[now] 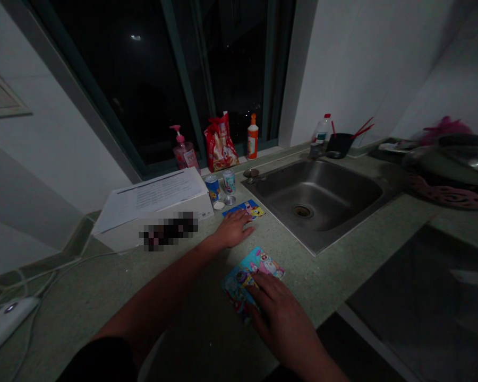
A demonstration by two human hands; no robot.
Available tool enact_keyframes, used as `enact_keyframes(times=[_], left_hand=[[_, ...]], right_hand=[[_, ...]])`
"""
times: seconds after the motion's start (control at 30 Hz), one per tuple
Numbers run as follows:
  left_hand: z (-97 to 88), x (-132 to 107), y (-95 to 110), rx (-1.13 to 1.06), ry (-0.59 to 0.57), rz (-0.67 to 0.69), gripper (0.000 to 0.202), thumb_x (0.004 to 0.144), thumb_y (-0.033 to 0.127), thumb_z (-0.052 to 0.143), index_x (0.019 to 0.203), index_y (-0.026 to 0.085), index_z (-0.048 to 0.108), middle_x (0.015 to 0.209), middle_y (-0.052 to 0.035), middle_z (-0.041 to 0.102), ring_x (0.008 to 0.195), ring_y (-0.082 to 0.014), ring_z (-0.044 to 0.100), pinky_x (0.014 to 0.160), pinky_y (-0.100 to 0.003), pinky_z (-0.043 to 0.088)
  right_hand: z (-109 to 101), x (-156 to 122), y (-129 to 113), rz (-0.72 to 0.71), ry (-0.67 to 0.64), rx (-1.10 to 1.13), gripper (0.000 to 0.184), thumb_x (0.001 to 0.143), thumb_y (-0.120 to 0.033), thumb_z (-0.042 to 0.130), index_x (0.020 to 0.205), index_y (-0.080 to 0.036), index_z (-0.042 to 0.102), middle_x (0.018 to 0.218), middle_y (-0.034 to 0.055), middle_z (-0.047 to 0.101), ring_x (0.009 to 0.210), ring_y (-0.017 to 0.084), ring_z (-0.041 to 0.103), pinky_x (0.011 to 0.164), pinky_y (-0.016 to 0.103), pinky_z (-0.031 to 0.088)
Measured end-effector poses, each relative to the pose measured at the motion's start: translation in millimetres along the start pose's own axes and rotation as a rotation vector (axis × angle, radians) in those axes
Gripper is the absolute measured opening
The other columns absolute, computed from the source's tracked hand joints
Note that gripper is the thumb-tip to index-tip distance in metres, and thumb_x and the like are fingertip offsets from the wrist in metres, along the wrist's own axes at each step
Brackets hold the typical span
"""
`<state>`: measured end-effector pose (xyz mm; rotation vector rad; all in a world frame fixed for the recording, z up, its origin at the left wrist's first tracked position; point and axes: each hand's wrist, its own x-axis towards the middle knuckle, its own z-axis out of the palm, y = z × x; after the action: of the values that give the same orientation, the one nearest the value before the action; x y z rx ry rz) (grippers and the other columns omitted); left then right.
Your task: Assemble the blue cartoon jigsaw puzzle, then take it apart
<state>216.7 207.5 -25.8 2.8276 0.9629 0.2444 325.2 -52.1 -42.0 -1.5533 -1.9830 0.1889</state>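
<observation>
My left hand (pixel 234 228) lies flat, fingers stretched out, over the near edge of a small blue cartoon card (pixel 257 209) with a yellow figure on it. Closer to me, my right hand (pixel 281 313) rests with its fingers spread on a larger, colourful cartoon picture sheet (pixel 258 261), hiding its lower right part. Both pieces lie flat on the green speckled counter (pixel 302 286). Behind the blue card stand a blue can (pixel 213 188) and a light-blue can (pixel 229 181), with two round lids (pixel 224 202) in front of them.
A white box (pixel 155 196) sits left of the cans. A steel sink (pixel 314 244) is set into the counter at right. Along the window stand a pink pump bottle (pixel 185 154), a red bag (pixel 221 146) and an orange bottle (pixel 253 138). A power strip (pixel 10 321) with cables lies at left.
</observation>
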Motion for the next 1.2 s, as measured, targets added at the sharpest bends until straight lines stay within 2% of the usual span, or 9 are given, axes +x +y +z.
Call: enact_keyframes(times=[0.2, 0.4, 0.67, 0.83, 0.93, 1.0, 1.1, 1.2], left_hand=[[0.0, 12, 0, -0.002, -0.014, 0.016, 0.055, 0.106, 0.049, 0.049, 0.148, 0.015, 0.056, 0.162, -0.0179, 0.049, 0.151, -0.0343, 0.043, 0.124, -0.055, 0.033], [0.5, 17, 0, -0.001, -0.014, 0.020, 0.055, 0.107, 0.050, 0.047, 0.150, 0.017, 0.054, 0.162, -0.0170, 0.048, 0.152, -0.0329, 0.042, 0.126, -0.054, 0.031], [1.2, 19, -1, -0.019, -0.022, 0.021, 0.055, 0.106, 0.051, 0.049, 0.149, 0.018, 0.054, 0.164, -0.0168, 0.046, 0.153, -0.0335, 0.041, 0.125, -0.056, 0.030], [-4.2, 13, 3, -0.036, 0.008, 0.010, 0.058, 0.104, 0.051, 0.052, 0.151, 0.015, 0.052, 0.165, -0.0197, 0.043, 0.153, -0.0362, 0.039, 0.126, -0.059, 0.028], [-16.1, -6, 10, -0.041, 0.034, 0.011, 0.057, 0.105, 0.048, 0.052, 0.153, 0.017, 0.049, 0.166, -0.0181, 0.042, 0.154, -0.0341, 0.039, 0.127, -0.058, 0.027], [-27.0, -29, 14, -0.058, 0.057, 0.050, 0.055, 0.104, 0.044, 0.055, 0.152, 0.019, 0.049, 0.164, -0.0152, 0.046, 0.153, -0.0303, 0.041, 0.127, -0.052, 0.030], [-42.1, -82, 15, -0.088, 0.092, 0.046, 0.053, 0.102, 0.039, 0.060, 0.149, 0.017, 0.053, 0.159, -0.0153, 0.053, 0.149, -0.0284, 0.046, 0.127, -0.047, 0.034], [-48.7, -146, 9, -0.127, 0.111, -0.036, 0.050, 0.100, 0.034, 0.061, 0.147, 0.018, 0.054, 0.157, -0.0150, 0.054, 0.147, -0.0286, 0.049, 0.123, -0.050, 0.040]], right_hand=[[1, -2, 1, -0.006, 0.015, 0.001, 0.044, 0.095, -0.023, 0.061, 0.138, -0.026, 0.067, 0.148, 0.0114, 0.064, 0.137, 0.035, 0.059, 0.112, 0.062, 0.052], [1, -2, 0, -0.006, 0.012, -0.014, 0.043, 0.096, -0.024, 0.060, 0.138, -0.026, 0.067, 0.148, 0.0108, 0.064, 0.137, 0.035, 0.059, 0.113, 0.062, 0.052], [-2, -1, 0, -0.023, -0.001, -0.025, 0.042, 0.097, -0.025, 0.060, 0.138, -0.024, 0.067, 0.147, 0.0117, 0.065, 0.137, 0.035, 0.059, 0.114, 0.061, 0.051], [-4, -2, -2, -0.047, 0.011, -0.027, 0.039, 0.096, -0.021, 0.059, 0.133, -0.022, 0.069, 0.141, 0.0121, 0.069, 0.135, 0.033, 0.061, 0.114, 0.059, 0.051], [-6, -1, -2, -0.066, 0.013, -0.033, 0.038, 0.096, -0.017, 0.058, 0.132, -0.020, 0.070, 0.139, 0.0127, 0.070, 0.133, 0.033, 0.063, 0.113, 0.059, 0.052], [-7, 0, 0, -0.091, 0.001, -0.041, 0.038, 0.096, -0.016, 0.058, 0.132, -0.019, 0.070, 0.139, 0.0128, 0.069, 0.134, 0.033, 0.062, 0.113, 0.058, 0.051], [-4, 4, -1, -0.133, -0.040, -0.062, 0.038, 0.097, -0.017, 0.060, 0.134, -0.019, 0.069, 0.142, 0.0131, 0.068, 0.135, 0.033, 0.061, 0.113, 0.058, 0.052], [4, 13, -14, -0.157, -0.092, -0.085, 0.040, 0.096, -0.021, 0.064, 0.135, -0.017, 0.069, 0.143, 0.0150, 0.067, 0.134, 0.035, 0.061, 0.112, 0.058, 0.053]])
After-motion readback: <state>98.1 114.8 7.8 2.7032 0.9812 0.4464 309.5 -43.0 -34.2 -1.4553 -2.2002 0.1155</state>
